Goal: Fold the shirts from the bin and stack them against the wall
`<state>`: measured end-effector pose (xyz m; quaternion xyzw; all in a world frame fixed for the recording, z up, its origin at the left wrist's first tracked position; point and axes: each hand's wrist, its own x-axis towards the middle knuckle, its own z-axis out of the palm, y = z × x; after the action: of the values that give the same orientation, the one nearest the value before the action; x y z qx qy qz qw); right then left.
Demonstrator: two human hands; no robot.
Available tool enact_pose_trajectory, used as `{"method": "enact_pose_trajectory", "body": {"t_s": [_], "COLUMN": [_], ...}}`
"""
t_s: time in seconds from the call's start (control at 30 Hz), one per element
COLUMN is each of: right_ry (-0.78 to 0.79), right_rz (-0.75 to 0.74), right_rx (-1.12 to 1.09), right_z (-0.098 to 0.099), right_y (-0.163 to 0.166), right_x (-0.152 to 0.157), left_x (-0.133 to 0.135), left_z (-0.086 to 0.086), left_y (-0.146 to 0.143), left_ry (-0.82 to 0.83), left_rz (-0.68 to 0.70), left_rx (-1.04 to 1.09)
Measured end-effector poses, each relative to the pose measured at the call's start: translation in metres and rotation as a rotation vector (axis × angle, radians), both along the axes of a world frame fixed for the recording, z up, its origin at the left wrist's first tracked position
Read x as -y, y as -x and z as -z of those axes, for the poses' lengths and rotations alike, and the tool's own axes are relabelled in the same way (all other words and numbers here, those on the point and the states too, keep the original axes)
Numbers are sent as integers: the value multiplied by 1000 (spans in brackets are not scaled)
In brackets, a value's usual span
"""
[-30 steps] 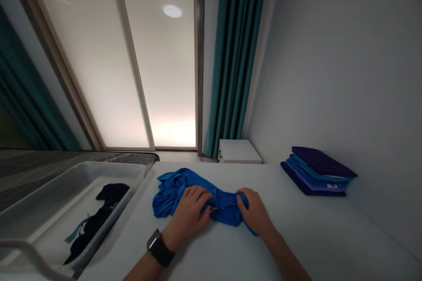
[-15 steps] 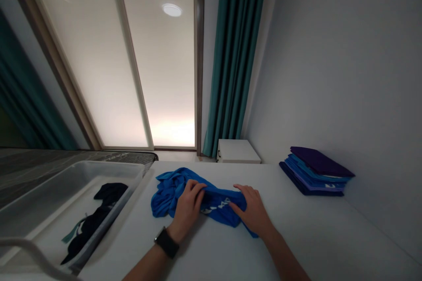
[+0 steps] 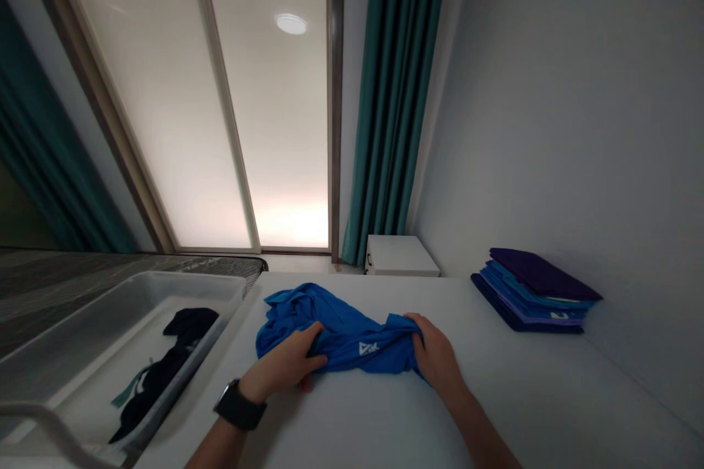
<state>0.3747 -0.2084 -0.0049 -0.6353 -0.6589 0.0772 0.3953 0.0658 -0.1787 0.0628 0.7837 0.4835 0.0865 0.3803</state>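
A rumpled blue garment [image 3: 344,326], perhaps a shirt, lies on the white table [image 3: 352,425], with a white printed mark showing near its middle. My left hand [image 3: 289,360], with a dark watch [image 3: 240,404] on the wrist, grips the garment's near edge left of the print. At the garment's right end, my right hand [image 3: 435,353] pinches the cloth between thumb and fingers. The garment's left part is bunched up in loose folds. Some of my left fingers are hidden under the cloth.
On the left stands a translucent plastic bin [image 3: 181,282] holding dark clothing [image 3: 159,374]. A stack of folded blue and purple clothes [image 3: 536,292] sits at the right by the wall. Beyond the table is a low white cabinet [image 3: 404,255]. A curved grey bar [image 3: 52,425] crosses the lower left.
My left hand has moved left and nearer, from on top of the cloth to its near edge. My right hand has closed on the right end, and the cloth between them is stretched out more.
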Motion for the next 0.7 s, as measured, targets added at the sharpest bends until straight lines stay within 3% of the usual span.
{"method": "enact_pose_trajectory", "body": {"t_s": [0.13,0.27,0.4,0.7], "right_ry": [-33,-25,31,79], "right_rz": [-136,-187,-216,-176], "right_rx": [-92,-126,-21,184], "right_z": [-2,-6,-7,-1], "right_y": [6,17,31,42], "right_x": [0,3,8,2], "left_x": [-6,-21,-50,-115], "left_z": [17,45,67,63], "left_y": [-8,-18,-29,-66], "left_ry": [-371,-479,-605,-661], "left_rz": [-72,-40,-5,163], "left_rx": [-163,-74,40,110]}}
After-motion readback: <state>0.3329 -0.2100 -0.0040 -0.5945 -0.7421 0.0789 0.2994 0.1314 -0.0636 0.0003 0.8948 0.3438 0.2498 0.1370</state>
